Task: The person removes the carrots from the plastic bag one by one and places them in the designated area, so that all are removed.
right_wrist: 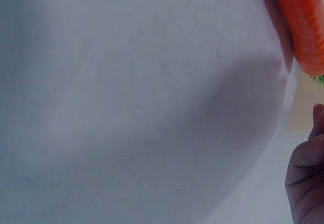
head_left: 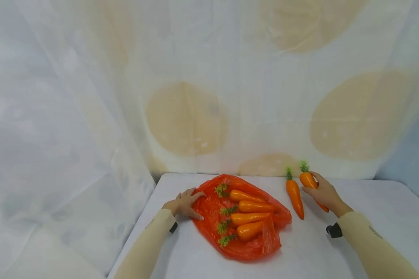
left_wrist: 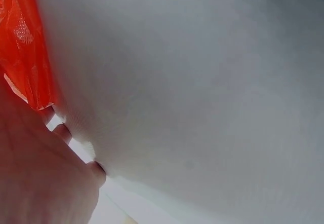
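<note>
My left hand (head_left: 186,202) lies with spread fingers on the left edge of a red plastic bag (head_left: 209,209). In the left wrist view a strip of the red bag (left_wrist: 23,46) shows beside the fingers. On the bag are several orange carrots (head_left: 253,206) with green tops. At the right, my right hand (head_left: 326,193) holds a carrot (head_left: 308,180) near its thick end, thumb on one side and fingers on the other; the palm hides its middle. Another carrot (head_left: 294,195) lies just left of it. The right wrist view shows a carrot (right_wrist: 306,26) and curled fingers.
A white-covered table (head_left: 377,205) bears everything. Behind it hangs a pale curtain (head_left: 251,97) with large beige spots, and more sheeting hangs at the left. A black wrist device (head_left: 334,231) sits under the right forearm.
</note>
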The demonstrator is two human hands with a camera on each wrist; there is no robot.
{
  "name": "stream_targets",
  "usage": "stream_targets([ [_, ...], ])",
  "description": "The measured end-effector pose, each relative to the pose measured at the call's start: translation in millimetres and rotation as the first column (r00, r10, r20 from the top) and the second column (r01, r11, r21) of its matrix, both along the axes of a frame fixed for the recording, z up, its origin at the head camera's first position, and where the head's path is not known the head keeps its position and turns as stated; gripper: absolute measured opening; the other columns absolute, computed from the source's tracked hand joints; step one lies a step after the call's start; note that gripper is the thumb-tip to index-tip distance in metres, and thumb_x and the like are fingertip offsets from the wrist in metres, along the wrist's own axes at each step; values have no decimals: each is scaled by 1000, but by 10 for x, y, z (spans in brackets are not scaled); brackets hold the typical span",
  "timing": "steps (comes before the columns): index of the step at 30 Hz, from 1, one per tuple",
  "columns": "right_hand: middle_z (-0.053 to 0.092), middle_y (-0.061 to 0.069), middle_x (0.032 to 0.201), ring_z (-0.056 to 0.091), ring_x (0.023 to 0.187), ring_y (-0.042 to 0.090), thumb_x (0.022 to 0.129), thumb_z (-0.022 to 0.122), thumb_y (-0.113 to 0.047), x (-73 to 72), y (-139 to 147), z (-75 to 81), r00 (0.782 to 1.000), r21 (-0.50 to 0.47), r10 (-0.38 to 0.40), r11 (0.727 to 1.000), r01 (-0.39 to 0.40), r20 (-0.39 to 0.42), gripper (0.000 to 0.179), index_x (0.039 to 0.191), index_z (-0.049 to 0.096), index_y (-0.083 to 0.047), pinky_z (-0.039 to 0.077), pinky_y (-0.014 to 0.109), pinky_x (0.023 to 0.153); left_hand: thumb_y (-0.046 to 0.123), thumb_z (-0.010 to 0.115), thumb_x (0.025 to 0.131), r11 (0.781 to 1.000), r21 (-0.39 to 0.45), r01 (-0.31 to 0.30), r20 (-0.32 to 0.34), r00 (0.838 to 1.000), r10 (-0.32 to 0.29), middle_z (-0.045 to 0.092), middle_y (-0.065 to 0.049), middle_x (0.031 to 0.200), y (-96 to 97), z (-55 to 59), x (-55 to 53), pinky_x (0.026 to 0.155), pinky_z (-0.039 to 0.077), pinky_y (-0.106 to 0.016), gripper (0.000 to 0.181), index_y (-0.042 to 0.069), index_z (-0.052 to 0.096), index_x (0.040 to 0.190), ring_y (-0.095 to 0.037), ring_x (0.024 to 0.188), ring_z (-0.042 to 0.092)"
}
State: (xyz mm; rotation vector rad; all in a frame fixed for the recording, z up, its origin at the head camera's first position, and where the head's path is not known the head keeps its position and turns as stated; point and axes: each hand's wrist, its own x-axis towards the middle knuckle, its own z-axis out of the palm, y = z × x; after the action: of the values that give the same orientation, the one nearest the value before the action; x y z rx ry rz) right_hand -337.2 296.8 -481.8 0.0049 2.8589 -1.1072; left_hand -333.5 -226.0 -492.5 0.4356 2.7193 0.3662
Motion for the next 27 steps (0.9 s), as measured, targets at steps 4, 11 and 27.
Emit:
stream_targets([
  [4,34,38,142,45,115,51,96,58,-41,10,-8,-7,1000,-3,-8,1000,8,10,87,155,11,1,47,65,92,64,77,72,1000,-17,-4,1,1000,4,15,-8,164,-4,21,4,120,13,-62,91,39,35,148,-35,150,15],
  [11,33,38,142,46,114,51,96,57,-42,43,6,-47,1000,-6,-19,1000,19,25,87,154,9,3,47,65,92,65,77,71,1000,-17,-9,6,1000,9,15,-8,164,7,18,14,120,12,-63,93,40,34,149,-35,150,14],
  [27,31,40,144,40,120,53,95,56,-51,58,47,-155,994,30,-71,997,69,84,92,151,15,9,41,68,100,65,78,69,1000,-8,-8,10,1000,8,17,-8,163,16,20,-11,120,12,-64,92,40,36,147,-35,149,16],
])
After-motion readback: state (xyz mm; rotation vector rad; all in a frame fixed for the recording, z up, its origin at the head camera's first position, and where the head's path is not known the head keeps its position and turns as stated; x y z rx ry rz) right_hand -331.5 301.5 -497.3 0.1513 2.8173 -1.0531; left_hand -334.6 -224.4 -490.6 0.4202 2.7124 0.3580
